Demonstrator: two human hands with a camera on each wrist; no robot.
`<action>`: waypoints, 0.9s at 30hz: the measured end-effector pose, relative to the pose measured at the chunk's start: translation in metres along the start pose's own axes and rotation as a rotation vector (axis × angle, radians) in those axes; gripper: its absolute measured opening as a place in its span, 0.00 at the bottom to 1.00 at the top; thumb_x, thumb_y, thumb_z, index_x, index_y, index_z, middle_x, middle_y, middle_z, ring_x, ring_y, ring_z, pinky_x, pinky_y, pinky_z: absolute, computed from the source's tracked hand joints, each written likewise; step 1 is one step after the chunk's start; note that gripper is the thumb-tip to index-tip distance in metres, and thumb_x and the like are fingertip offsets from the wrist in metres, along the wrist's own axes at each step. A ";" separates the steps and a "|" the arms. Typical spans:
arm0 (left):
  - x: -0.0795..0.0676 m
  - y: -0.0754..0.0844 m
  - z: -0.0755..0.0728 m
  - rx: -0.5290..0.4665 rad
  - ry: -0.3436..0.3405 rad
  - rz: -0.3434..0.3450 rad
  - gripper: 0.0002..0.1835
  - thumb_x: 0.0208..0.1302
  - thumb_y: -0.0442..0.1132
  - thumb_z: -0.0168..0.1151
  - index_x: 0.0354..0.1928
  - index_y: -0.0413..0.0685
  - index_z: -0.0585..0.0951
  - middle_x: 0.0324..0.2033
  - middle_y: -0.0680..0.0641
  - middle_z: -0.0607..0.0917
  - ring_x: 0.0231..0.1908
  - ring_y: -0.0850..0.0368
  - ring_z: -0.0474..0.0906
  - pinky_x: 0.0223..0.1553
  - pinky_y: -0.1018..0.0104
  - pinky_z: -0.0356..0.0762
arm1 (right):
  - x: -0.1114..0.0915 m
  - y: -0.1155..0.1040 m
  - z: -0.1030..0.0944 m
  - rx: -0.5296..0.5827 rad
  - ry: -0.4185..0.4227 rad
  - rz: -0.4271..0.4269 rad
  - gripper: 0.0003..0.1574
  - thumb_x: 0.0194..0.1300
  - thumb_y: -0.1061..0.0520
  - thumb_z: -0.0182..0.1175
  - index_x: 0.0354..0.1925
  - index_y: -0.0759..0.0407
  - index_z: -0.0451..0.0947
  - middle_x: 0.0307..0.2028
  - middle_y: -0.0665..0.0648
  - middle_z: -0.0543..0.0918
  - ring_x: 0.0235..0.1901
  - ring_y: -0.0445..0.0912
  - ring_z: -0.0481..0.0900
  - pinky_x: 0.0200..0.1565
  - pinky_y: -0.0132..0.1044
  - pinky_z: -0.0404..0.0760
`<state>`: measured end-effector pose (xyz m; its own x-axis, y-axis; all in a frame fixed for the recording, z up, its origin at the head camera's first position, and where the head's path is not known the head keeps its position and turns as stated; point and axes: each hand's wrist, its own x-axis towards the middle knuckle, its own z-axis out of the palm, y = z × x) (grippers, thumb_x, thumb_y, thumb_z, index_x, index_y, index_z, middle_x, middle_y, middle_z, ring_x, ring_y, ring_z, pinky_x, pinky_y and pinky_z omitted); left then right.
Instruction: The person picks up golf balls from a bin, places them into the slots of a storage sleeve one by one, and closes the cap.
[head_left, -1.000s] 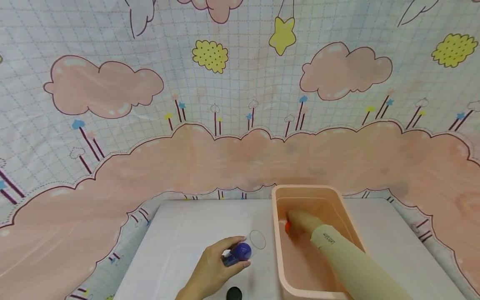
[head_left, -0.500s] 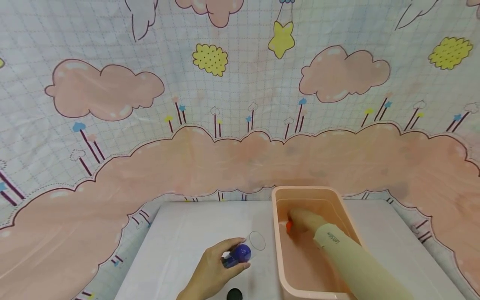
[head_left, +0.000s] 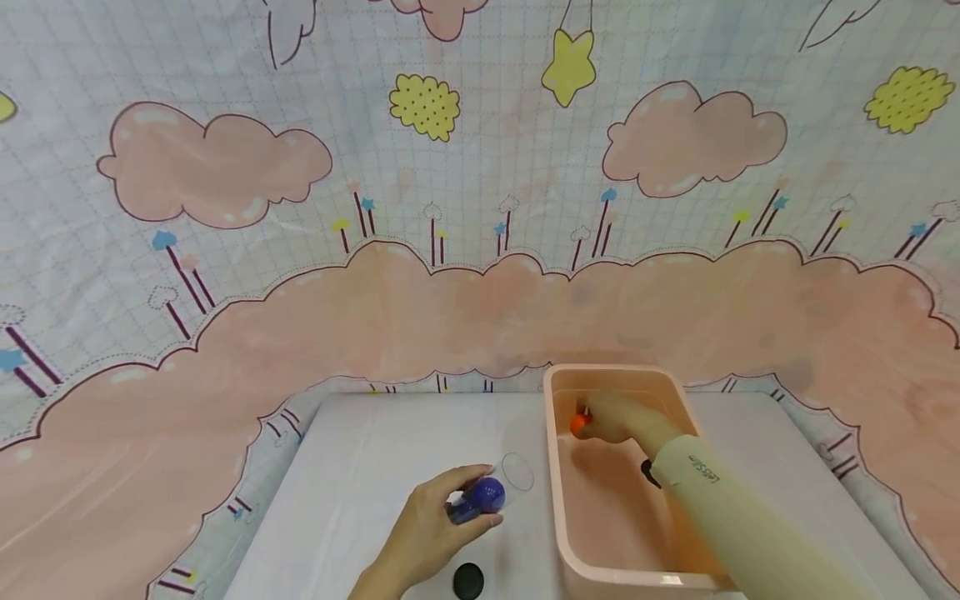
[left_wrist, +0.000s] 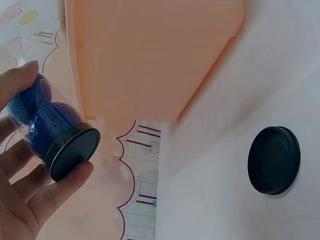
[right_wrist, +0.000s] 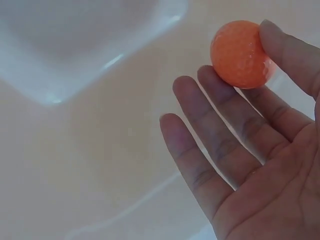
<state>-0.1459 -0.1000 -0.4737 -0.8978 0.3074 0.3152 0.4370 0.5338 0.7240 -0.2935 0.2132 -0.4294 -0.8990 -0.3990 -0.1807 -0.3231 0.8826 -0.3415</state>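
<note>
My left hand (head_left: 427, 525) grips a clear cylindrical container with a black base (left_wrist: 75, 155), left of the bin. Blue balls (left_wrist: 52, 122) sit inside it, stacked in the left wrist view. A thin round outline (head_left: 517, 471) beside the fingers looks like its clear rim. Over the bin's inside, my right hand (head_left: 611, 417) pinches an orange golf ball (right_wrist: 242, 54) between thumb and forefinger, its other fingers extended. The peach plastic bin (head_left: 558, 500) stands right of the left hand. A round black lid (left_wrist: 274, 160) lies on the white table, near the left hand.
The white table (head_left: 360, 467) runs up to a cartoon-patterned cloth (head_left: 450, 325) behind it. Raised walls surround the bin's inside, and the right forearm in a pale sleeve (head_left: 742, 517) crosses its right wall.
My right hand has risen from the bin's floor with the orange ball, leaving a shadow below. The left hand keeps its grip on the container, almost in place.
</note>
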 end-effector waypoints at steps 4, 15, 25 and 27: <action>0.002 0.001 0.000 0.002 0.003 0.007 0.29 0.59 0.61 0.75 0.62 0.67 0.81 0.49 0.63 0.87 0.46 0.68 0.83 0.43 0.69 0.83 | -0.010 -0.003 -0.010 0.024 0.027 -0.058 0.11 0.66 0.54 0.71 0.39 0.59 0.81 0.31 0.53 0.79 0.32 0.48 0.76 0.39 0.41 0.80; 0.002 0.001 -0.002 -0.011 -0.013 0.001 0.30 0.59 0.62 0.74 0.62 0.65 0.81 0.50 0.63 0.87 0.47 0.67 0.83 0.44 0.69 0.84 | -0.036 -0.015 -0.027 0.057 0.112 -0.144 0.17 0.66 0.52 0.71 0.46 0.61 0.80 0.38 0.54 0.85 0.39 0.49 0.81 0.49 0.49 0.84; 0.001 0.001 -0.002 -0.013 -0.023 -0.002 0.30 0.59 0.64 0.73 0.63 0.70 0.80 0.52 0.63 0.87 0.49 0.66 0.84 0.46 0.67 0.85 | -0.064 -0.036 -0.039 0.087 0.172 -0.121 0.21 0.67 0.47 0.71 0.52 0.56 0.81 0.43 0.53 0.86 0.42 0.47 0.82 0.47 0.45 0.84; 0.001 0.001 -0.002 -0.010 -0.021 -0.002 0.30 0.59 0.64 0.73 0.62 0.71 0.80 0.52 0.64 0.87 0.49 0.66 0.83 0.46 0.66 0.85 | -0.070 -0.040 -0.040 0.106 0.189 -0.127 0.20 0.68 0.46 0.70 0.52 0.54 0.81 0.43 0.51 0.86 0.42 0.46 0.82 0.46 0.43 0.83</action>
<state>-0.1464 -0.1005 -0.4720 -0.8972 0.3227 0.3014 0.4348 0.5268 0.7304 -0.2298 0.2163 -0.3660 -0.8956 -0.4429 0.0423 -0.4133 0.7930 -0.4476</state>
